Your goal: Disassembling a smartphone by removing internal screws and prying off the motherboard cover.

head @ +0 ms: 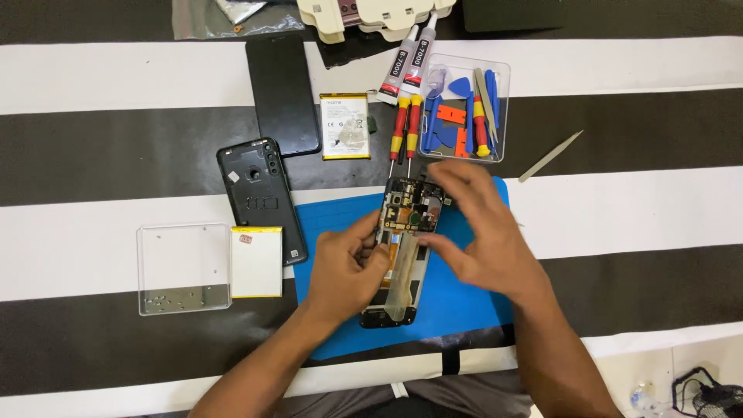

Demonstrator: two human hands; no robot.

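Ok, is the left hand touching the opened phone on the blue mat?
Touching. The head view shows the left hand with its fingers curled against the left edge of the opened phone, no gap visible, on the blue mat.

Both hands cover a good chunk of the opened phone (404, 255): left hand (348, 271) hides its left edge, right hand (480, 232) the right side, so can't tell what the fingertips pinch. Specks in the clear tray (184, 268) are too tiny to identify. The cream holder (371, 15) is cut off up top.
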